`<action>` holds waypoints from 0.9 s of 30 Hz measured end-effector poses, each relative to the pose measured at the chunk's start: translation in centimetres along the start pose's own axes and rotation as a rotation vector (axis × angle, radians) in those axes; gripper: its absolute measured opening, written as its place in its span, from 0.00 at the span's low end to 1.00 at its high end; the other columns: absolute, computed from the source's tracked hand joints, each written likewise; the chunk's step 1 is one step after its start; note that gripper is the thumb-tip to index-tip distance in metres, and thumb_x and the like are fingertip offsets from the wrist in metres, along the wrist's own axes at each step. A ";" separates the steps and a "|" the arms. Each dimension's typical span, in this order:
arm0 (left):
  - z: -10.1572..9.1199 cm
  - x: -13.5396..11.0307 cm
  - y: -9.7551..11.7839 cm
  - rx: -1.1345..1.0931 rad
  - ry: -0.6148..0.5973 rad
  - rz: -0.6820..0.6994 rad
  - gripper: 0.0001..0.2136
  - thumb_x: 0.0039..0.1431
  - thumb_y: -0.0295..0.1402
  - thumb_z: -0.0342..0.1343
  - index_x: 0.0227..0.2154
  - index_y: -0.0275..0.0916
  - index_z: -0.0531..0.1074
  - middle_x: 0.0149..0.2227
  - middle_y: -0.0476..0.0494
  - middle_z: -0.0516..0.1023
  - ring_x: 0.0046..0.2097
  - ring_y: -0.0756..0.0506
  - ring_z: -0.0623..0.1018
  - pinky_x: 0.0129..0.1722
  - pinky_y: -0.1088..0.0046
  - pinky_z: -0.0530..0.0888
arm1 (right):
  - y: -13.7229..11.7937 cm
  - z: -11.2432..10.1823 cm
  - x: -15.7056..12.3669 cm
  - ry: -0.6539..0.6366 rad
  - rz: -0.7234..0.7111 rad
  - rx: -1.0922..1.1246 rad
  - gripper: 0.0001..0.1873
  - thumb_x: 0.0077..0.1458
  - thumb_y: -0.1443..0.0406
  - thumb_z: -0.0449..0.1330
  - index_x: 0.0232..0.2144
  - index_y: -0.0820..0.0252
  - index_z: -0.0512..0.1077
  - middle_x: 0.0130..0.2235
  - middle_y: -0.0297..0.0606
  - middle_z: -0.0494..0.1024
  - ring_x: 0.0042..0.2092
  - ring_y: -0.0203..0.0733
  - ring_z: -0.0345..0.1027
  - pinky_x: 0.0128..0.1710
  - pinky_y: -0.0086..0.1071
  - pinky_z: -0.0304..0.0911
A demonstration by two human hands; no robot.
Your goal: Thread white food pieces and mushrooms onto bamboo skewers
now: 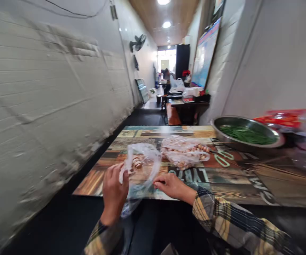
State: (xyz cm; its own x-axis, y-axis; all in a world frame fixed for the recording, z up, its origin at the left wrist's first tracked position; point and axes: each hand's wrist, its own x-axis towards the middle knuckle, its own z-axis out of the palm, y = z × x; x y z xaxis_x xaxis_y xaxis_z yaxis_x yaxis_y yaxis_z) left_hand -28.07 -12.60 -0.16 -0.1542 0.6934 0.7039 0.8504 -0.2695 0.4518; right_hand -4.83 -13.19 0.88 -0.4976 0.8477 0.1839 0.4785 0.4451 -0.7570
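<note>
A thin clear plastic bag (156, 163) lies spread at the table's front edge, its mouth apart and its lower end hanging over the edge. Inside it are pale brown food pieces (137, 162), seemingly threaded together; their kind is unclear. My left hand (115, 186) has its fingers curled round the bag's left rim. On the other side, my right hand (170, 185) is closed in a pinch at the bag's right rim. Just beyond, a second plastic bag (178, 156) holds many small pinkish-brown pieces. Scissors (221, 158) with pale green handles lie to its right.
A steel basin (248, 141) of long green vegetables (244, 135) stands at the table's back right, near a red packet (282, 118). Thin bamboo skewers (282, 169) lie on the patterned table (229, 187). A white wall (49, 88) runs along the left.
</note>
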 end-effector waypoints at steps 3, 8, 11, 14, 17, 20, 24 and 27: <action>2.8 -0.3 1.3 -0.136 -0.239 0.271 0.13 0.64 0.35 0.46 0.46 0.41 0.73 0.47 0.38 0.77 0.51 0.39 0.75 0.53 0.58 0.71 | -0.1 -3.1 -1.8 0.051 0.024 0.002 0.14 0.59 0.67 0.54 0.33 0.55 0.80 0.30 0.30 0.83 0.31 0.38 0.75 0.31 0.27 0.65; 7.7 -1.2 1.0 -0.076 -0.577 0.391 0.14 0.63 0.35 0.45 0.44 0.43 0.75 0.49 0.41 0.79 0.53 0.40 0.76 0.56 0.57 0.71 | 1.4 -10.0 -4.2 0.188 0.060 -0.071 0.15 0.64 0.64 0.52 0.36 0.51 0.80 0.32 0.32 0.83 0.30 0.38 0.76 0.32 0.29 0.67; 8.7 -1.3 -0.2 0.010 -0.580 0.317 0.14 0.63 0.36 0.45 0.43 0.42 0.75 0.47 0.40 0.80 0.52 0.41 0.77 0.54 0.58 0.72 | 4.7 -15.4 -5.1 0.391 0.185 -0.408 0.19 0.66 0.63 0.48 0.39 0.56 0.79 0.35 0.33 0.83 0.34 0.37 0.76 0.35 0.27 0.66; 9.3 -0.4 -1.4 0.033 -0.515 0.258 0.15 0.63 0.37 0.44 0.44 0.41 0.74 0.48 0.39 0.79 0.52 0.41 0.77 0.52 0.61 0.75 | 8.7 -20.0 -5.7 0.495 0.290 -0.522 0.19 0.66 0.64 0.47 0.42 0.62 0.79 0.39 0.41 0.83 0.40 0.42 0.76 0.39 0.30 0.65; 10.1 1.0 -2.3 0.051 -0.517 0.248 0.16 0.63 0.38 0.43 0.43 0.40 0.73 0.49 0.39 0.78 0.52 0.40 0.77 0.53 0.60 0.74 | 12.0 -22.2 -6.3 0.515 0.372 -0.615 0.15 0.63 0.65 0.52 0.39 0.61 0.80 0.40 0.44 0.83 0.42 0.44 0.75 0.40 0.30 0.62; 10.4 2.1 -2.6 0.068 -0.542 0.290 0.15 0.62 0.38 0.44 0.42 0.39 0.74 0.48 0.38 0.79 0.51 0.40 0.78 0.53 0.59 0.74 | 14.1 -22.0 -6.7 0.503 0.405 -0.681 0.13 0.61 0.66 0.55 0.37 0.60 0.80 0.39 0.46 0.82 0.42 0.45 0.74 0.39 0.31 0.61; 9.1 2.4 -0.9 0.070 -0.429 0.363 0.15 0.60 0.40 0.48 0.44 0.39 0.74 0.48 0.36 0.79 0.52 0.37 0.77 0.54 0.54 0.72 | 15.4 -20.8 -7.0 0.506 0.400 -0.716 0.11 0.61 0.65 0.57 0.34 0.60 0.80 0.37 0.46 0.81 0.42 0.44 0.72 0.39 0.31 0.59; 7.7 1.7 2.0 0.023 -0.334 0.347 0.16 0.62 0.41 0.49 0.46 0.39 0.74 0.50 0.36 0.79 0.54 0.36 0.75 0.55 0.53 0.71 | 15.9 -20.4 -7.5 0.535 0.372 -0.709 0.15 0.63 0.65 0.54 0.30 0.61 0.79 0.35 0.46 0.80 0.41 0.43 0.71 0.39 0.31 0.59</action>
State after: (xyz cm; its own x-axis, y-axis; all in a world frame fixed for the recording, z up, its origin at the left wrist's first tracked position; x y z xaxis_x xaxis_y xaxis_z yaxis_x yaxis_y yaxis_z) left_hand -22.81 -6.83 -2.25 0.3081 0.7428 0.5944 0.8343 -0.5112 0.2063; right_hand 21.26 -6.54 0.31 0.0861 0.9110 0.4032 0.9523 0.0437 -0.3019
